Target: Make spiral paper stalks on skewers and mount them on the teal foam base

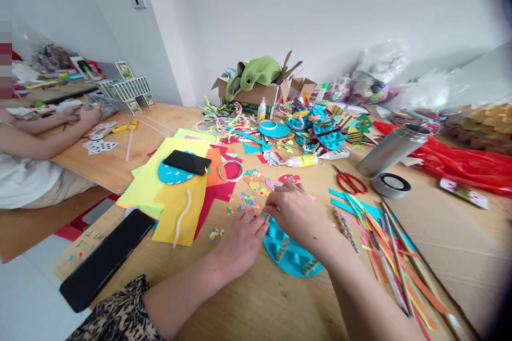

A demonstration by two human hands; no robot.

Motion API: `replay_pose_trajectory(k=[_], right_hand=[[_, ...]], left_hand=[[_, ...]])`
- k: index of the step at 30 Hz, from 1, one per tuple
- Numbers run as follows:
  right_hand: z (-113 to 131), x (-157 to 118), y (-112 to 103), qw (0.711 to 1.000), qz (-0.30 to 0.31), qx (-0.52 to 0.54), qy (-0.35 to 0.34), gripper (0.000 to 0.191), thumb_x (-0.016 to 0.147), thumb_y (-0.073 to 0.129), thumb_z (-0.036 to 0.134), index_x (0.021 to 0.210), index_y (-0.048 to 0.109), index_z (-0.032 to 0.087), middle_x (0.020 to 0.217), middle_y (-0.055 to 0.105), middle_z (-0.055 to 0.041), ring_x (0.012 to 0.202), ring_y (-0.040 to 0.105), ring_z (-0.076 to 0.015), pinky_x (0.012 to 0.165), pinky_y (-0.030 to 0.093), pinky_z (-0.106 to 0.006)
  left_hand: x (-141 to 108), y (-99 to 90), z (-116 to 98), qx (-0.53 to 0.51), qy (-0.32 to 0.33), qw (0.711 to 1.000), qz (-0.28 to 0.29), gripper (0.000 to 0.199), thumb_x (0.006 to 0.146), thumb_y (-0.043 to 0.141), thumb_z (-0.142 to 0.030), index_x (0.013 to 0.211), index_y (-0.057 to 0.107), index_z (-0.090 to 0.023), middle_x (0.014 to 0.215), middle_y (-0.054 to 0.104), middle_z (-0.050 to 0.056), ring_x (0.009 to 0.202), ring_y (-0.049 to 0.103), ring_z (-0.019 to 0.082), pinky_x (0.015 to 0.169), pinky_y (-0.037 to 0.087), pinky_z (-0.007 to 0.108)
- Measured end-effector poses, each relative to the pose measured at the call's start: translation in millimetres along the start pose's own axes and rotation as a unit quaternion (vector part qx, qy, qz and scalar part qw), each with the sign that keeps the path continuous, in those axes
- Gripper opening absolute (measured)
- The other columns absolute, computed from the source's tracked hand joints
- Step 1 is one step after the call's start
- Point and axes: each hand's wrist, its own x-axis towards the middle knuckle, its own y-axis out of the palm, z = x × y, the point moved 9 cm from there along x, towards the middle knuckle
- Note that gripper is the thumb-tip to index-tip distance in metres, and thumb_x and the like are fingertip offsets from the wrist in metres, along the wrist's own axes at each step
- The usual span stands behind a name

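While both bare hands meet over the blue paper disc (288, 265), its lower part shows two twisted brown-green strips (281, 249). The disc lies on the table (256, 298) and serves as clock centre, twelve toward the wall. At its ten-o'clock edge, the left hand (242, 240) keeps its fingers pressed together, and the right hand (291, 208) curls, thumb and fingertips drawn together; a small twisted piece (266, 217) shows there, but one cannot tell which fingers pinch it.

Between eleven and twelve, one cardboard box (266, 95) holds green fabric (256, 74); dark brown sticks (291, 68) poke up by its right end. Near one o'clock, clear plastic bags (384, 61) bulge with scraps, too jumbled to count. Three white glue bottles (302, 161) sit toward twelve, one upright, two lying. Between one and two stand one steel flask (392, 152), its contents hidden, and one pair of red-handled scissors (352, 181), lying flat; one tape roll (391, 185) is at two. Two more twisted strips (346, 230) lie side by side near three.
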Motion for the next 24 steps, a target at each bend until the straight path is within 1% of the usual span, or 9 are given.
replay_pose_trajectory(k=[6,10,12,14,16,19,21,24], right_hand=[[0,0,0,1.000,0.008,-0.001,0.001,0.015,0.082,0.059,0.019,0.075,0.072,0.018,0.080,0.071,-0.0070,0.086,0.058,-0.0227,0.074,0.034,-0.032],[-1,0,2,1.000,0.026,0.001,0.013,0.013,0.082,0.061,0.021,0.075,0.072,0.017,0.081,0.071,-0.0075,0.088,0.058,-0.0229,0.075,0.035,-0.032],[-1,1,2,0.999,0.028,0.004,0.016,0.014,0.082,0.060,0.021,0.074,0.071,0.017,0.081,0.070,-0.0075,0.088,0.058,-0.0228,0.075,0.035,-0.032],[-1,1,0,1.000,0.025,0.006,0.016,0.016,0.083,0.058,0.021,0.075,0.071,0.017,0.080,0.070,-0.0074,0.088,0.058,-0.0229,0.075,0.035,-0.032],[-1,0,-1,1.000,0.020,0.006,0.016,0.017,0.084,0.057,0.021,0.076,0.071,0.017,0.080,0.070,-0.0072,0.088,0.058,-0.0232,0.075,0.035,-0.033],[-2,0,-2,1.000,0.017,0.009,0.015,0.016,0.084,0.059,0.022,0.075,0.072,0.018,0.079,0.070,-0.0068,0.089,0.057,-0.0234,0.075,0.034,-0.033],[-1,0,-1,1.000,0.022,0.011,0.013,0.016,0.083,0.059,0.022,0.075,0.072,0.018,0.079,0.070,-0.0069,0.089,0.058,-0.0231,0.074,0.034,-0.032],[1,1,1,1.000,0.026,0.002,0.010,0.017,0.083,0.058,0.020,0.074,0.071,0.016,0.078,0.070,-0.0076,0.086,0.058,-0.0225,0.072,0.033,-0.031]], left_hand=[[0,3.3,-1,0.000,-0.009,1.000,-0.007,0.025,0.093,0.039,-0.015,0.110,0.056,-0.011,0.102,0.063,0.008,0.103,0.051,0.023,0.089,0.043,0.038],[-1,0.7,1,-0.018,-0.010,1.000,-0.007,0.027,0.091,0.039,-0.012,0.111,0.057,-0.013,0.103,0.064,0.008,0.101,0.051,0.023,0.088,0.043,0.040],[-3,-3.8,3,-0.053,-0.011,0.998,-0.026,0.029,0.088,0.042,-0.009,0.112,0.057,-0.015,0.104,0.064,0.007,0.103,0.050,0.024,0.090,0.043,0.041],[-5,-9.6,9,-0.110,-0.022,0.992,-0.054,0.033,0.082,0.047,-0.005,0.110,0.059,-0.017,0.102,0.065,0.006,0.105,0.049,0.024,0.092,0.043,0.040],[-5,-16.3,19,-0.164,-0.052,0.981,-0.091,0.031,0.077,0.050,-0.003,0.101,0.062,-0.018,0.096,0.065,0.005,0.103,0.048,0.023,0.091,0.044,0.038],[-2,-21.9,37,-0.198,-0.118,0.964,-0.131,0.020,0.079,0.050,-0.006,0.087,0.064,-0.017,0.090,0.063,0.005,0.096,0.050,0.021,0.086,0.045,0.036],[4,-18.7,45,-0.208,-0.158,0.957,-0.124,0.012,0.081,0.055,-0.012,0.082,0.065,-0.017,0.088,0.061,0.005,0.093,0.050,0.021,0.083,0.045,0.035],[16,-6.9,49,-0.225,-0.181,0.955,-0.069,0.001,0.076,0.064,-0.018,0.077,0.065,-0.017,0.083,0.062,0.004,0.091,0.052,0.022,0.081,0.044,0.034]])
